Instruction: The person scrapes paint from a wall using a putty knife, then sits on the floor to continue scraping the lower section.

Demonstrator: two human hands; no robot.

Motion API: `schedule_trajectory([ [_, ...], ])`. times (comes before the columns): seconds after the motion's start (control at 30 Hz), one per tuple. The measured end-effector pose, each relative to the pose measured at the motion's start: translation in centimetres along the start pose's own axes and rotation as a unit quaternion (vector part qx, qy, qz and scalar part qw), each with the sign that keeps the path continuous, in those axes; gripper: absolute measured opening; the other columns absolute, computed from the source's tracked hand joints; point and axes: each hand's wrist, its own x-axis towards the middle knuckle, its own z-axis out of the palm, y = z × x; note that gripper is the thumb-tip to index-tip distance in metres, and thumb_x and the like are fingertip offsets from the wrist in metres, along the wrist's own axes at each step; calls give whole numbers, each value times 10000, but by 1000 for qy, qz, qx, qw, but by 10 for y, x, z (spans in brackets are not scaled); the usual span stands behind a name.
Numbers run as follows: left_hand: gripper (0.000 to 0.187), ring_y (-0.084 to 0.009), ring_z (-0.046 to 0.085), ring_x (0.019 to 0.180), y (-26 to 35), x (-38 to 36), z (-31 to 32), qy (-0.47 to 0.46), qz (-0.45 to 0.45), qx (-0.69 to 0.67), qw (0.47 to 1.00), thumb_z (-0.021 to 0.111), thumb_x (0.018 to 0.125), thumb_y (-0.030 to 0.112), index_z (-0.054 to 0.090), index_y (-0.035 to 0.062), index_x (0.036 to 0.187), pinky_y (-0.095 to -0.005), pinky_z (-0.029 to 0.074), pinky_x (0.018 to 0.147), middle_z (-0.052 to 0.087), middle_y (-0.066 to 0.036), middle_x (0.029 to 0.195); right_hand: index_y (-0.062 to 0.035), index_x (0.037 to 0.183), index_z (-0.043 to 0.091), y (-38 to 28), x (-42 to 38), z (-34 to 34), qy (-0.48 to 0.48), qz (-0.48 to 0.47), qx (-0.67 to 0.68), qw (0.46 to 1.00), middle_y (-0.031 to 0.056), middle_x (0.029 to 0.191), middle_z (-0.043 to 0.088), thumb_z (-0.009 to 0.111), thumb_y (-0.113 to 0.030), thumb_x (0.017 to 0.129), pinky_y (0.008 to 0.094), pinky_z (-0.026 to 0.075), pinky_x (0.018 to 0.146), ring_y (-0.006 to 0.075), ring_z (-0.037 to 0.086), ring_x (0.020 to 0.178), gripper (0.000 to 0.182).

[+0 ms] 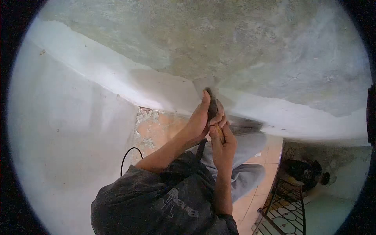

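A scraper with a wide flat blade (pixel 203 83) lies against the wall (pixel 235 43), where white paint borders bare grey-green plaster. My left hand (pixel 201 115) is closed round its dark handle (pixel 212 107), with the thumb pointing up towards the blade. Lower down, my right hand (pixel 224 147) is closed on the yellowish-brown butt end (pixel 219 135) of the same handle. The fingers of both hands nearly meet, and they hide part of the handle.
Paint flakes (pixel 145 117) litter the tiled floor (pixel 250 196) by the corner. A pale side wall (pixel 70 129) stands at left. At lower right is a black metal railing (pixel 286 211), with another person (pixel 307 172) in dark clothes beyond it. A black cable (pixel 125 156) loops at my left.
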Motion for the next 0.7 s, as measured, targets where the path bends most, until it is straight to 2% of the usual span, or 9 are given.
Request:
schedule_trajectory([
  [0.07, 687, -157, 416, 540, 1, 1, -1, -47, -12, -67, 997, 189, 863, 686, 470, 80, 704, -356, 451, 725, 310, 13, 508, 25, 949, 604, 1, 1, 2, 38, -84, -6, 996, 125, 772, 588, 640, -156, 854, 296, 436, 641, 170, 539, 704, 207],
  [0.1, 687, -157, 416, 540, 2, 1, -2, -45, -14, -68, 997, 189, 863, 686, 470, 80, 704, -356, 451, 725, 310, 13, 508, 25, 949, 604, -1, 1, 3, 38, -81, -6, 996, 125, 772, 588, 640, -156, 854, 296, 436, 641, 170, 539, 704, 207],
  [0.17, 695, -161, 396, 541, 2, 5, -3, -44, -10, -74, 996, 165, 846, 707, 459, 96, 694, -355, 434, 722, 290, 19, 506, 29, 937, 609, -10, 6, 4, 35, -6, 21, 999, 134, 829, 604, 654, -136, 835, 305, 450, 675, 180, 552, 737, 200],
  [0.4, 688, -156, 372, 513, -5, 11, -6, -33, 0, -85, 996, 177, 798, 760, 423, 130, 667, -357, 426, 710, 265, 33, 484, 37, 906, 602, -8, 14, -1, 27, -22, -11, 999, 146, 807, 597, 663, -109, 819, 319, 447, 654, 198, 551, 717, 180],
  [0.47, 680, -151, 366, 508, 2, 10, -10, -53, 15, -84, 995, 186, 791, 763, 394, 139, 616, -360, 426, 705, 265, 37, 484, 41, 947, 600, -2, 15, 2, 10, -63, -43, 997, 53, 756, 541, 644, -122, 847, 248, 401, 641, 100, 455, 716, 197],
  [0.57, 678, -147, 364, 503, 1, 8, -3, -19, -7, -89, 996, 193, 792, 762, 357, 147, 559, -361, 427, 698, 261, 39, 478, 42, 933, 598, -8, 13, 1, 16, -64, -59, 996, 57, 755, 542, 644, -104, 842, 247, 395, 631, 104, 453, 713, 178],
  [0.7, 685, -142, 361, 492, -4, 14, -5, -38, 17, -101, 994, 187, 796, 761, 341, 150, 527, -356, 424, 695, 262, 41, 471, 34, 923, 608, -13, 16, 1, 20, -33, -64, 997, 60, 768, 565, 645, -84, 834, 255, 402, 632, 115, 470, 711, 153],
])
